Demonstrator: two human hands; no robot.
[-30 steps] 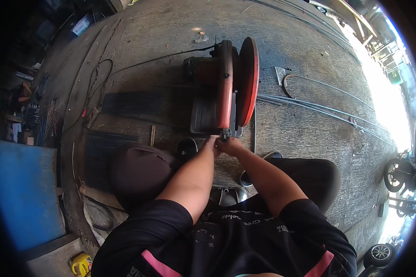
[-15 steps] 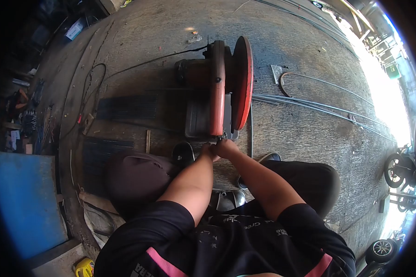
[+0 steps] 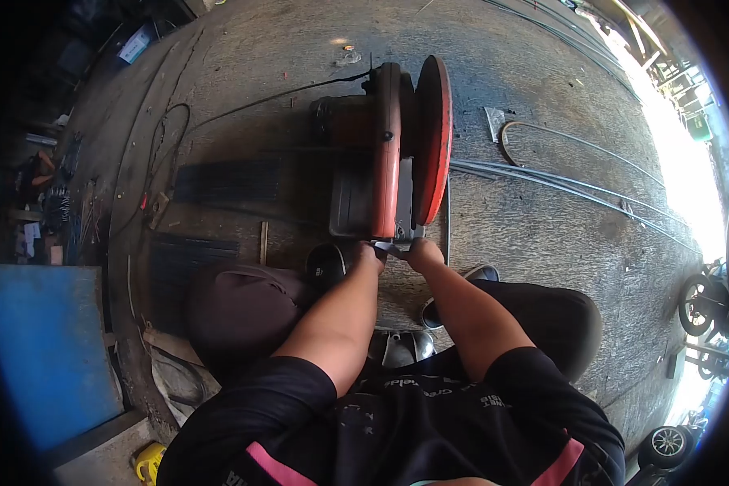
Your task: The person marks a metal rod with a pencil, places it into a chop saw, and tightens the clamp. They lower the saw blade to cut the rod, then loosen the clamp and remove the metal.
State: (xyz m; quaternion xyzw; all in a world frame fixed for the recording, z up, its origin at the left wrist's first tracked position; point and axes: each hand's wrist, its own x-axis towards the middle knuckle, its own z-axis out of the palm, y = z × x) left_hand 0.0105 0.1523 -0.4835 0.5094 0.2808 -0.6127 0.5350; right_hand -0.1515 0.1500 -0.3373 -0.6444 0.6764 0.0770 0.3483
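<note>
A red chop saw [image 3: 387, 186] stands on the floor in front of me, with its round red guard [image 3: 437, 146] to the right of the handle and a dark grey base [image 3: 350, 206] beneath. Just in front of the base, both my hands are close together. A short, flat, shiny metal strip [image 3: 392, 249] spans the gap between them. My left hand [image 3: 370, 256] is closed at the strip's left end. At the other end is my right hand [image 3: 426, 255], also closed, its fingertips partly hidden from above.
Long thin metal rods [image 3: 559, 182] lie to the right on the worn floor. Dark flat bars [image 3: 227, 180] are stacked at left, near a trailing cable [image 3: 275, 103]. A blue panel [image 3: 49, 348] stands at lower left. My shoes [image 3: 326, 264] flank the hands.
My hands, earlier together at the saw's front end, have moved apart. My right hand has shifted right, and the metal strip now shows between them. The whole view has shifted slightly.
</note>
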